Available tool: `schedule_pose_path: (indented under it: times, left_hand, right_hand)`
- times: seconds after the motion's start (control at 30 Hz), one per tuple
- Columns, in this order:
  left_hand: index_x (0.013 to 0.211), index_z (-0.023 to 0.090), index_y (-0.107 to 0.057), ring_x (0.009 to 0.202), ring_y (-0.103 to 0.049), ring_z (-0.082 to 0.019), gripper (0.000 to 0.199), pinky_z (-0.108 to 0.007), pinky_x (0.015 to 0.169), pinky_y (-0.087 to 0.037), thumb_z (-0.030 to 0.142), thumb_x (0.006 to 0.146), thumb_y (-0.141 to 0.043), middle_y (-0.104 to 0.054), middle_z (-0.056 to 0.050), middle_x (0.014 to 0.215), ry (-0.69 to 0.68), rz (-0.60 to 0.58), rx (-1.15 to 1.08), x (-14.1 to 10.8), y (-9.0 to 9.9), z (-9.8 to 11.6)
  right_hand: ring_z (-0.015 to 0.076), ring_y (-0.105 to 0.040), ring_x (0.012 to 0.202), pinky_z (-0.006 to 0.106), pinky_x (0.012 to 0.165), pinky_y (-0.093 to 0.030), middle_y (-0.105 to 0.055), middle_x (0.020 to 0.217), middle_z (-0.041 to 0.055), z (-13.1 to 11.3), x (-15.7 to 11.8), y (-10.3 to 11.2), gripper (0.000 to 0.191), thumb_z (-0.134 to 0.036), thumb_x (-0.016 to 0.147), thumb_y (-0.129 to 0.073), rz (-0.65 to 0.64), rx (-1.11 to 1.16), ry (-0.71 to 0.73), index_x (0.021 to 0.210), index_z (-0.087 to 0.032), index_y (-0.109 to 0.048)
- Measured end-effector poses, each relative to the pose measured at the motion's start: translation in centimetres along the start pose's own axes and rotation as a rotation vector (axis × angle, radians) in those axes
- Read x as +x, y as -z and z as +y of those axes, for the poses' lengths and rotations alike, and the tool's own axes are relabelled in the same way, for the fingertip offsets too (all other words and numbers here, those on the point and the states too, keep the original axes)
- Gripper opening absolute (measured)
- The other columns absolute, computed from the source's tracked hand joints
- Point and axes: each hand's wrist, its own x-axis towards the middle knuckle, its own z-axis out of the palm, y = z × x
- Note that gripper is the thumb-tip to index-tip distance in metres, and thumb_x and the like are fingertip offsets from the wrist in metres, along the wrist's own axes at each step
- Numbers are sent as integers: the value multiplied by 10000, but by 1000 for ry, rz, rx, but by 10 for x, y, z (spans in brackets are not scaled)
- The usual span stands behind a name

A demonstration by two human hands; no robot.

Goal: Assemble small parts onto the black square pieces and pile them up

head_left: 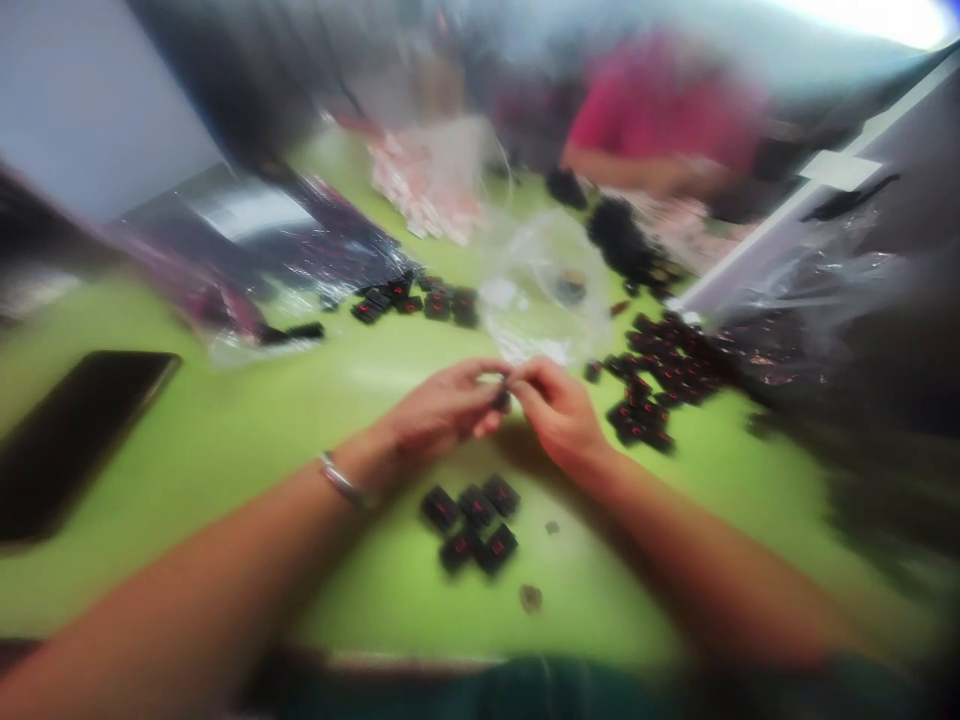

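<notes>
My left hand and my right hand meet over the middle of the green table. Between their fingertips is a small dark part, mostly covered and blurred. The left fingers are closed round it, and the right thumb and forefinger pinch at its upper edge. Just below the hands lie several small black square blocks with red marks. A clear plastic bag with small white pieces sits right behind the fingertips.
A heap of black blocks lies to the right, a smaller group at back left. A dark phone-like slab rests at left. Plastic bags stand behind. A person in a pink top works across the table.
</notes>
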Motion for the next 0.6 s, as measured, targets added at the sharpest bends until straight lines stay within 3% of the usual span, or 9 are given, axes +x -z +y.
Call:
schedule_pose_path:
  times: [0.27, 0.47, 0.6]
  left_hand:
    - [1058, 144, -606, 524, -538, -60, 335, -153, 477, -386, 221, 755, -725, -601, 0, 680, -27, -15, 17, -1, -2, 1]
    - [1026, 162, -598, 535, -549, -69, 297, -163, 477, -396, 242, 766, -717, -605, 1, 698, -97, -32, 83, 0, -6, -1]
    - [1073, 174, -607, 548, -553, -71, 320, -171, 491, -409, 252, 778, -704, -613, 2, 710, -144, 12, 134, 0, -6, -2]
  right_hand:
    - [125, -526, 697, 260, 622, -456, -534, 764, 2, -4, -2, -2, 70, -271, 844, -563, 30, 36, 1, 811, -209, -551]
    - [56, -395, 460, 179, 357, -311, -467, 677, -71, -5, 0, 2, 273, -356, 763, -669, -30, 343, -339, 904, -230, -472]
    - [48, -388, 388, 175, 329, -319, -471, 546, -77, -6, 2, 8, 272, -428, 776, -647, -124, 346, -379, 794, -187, -522]
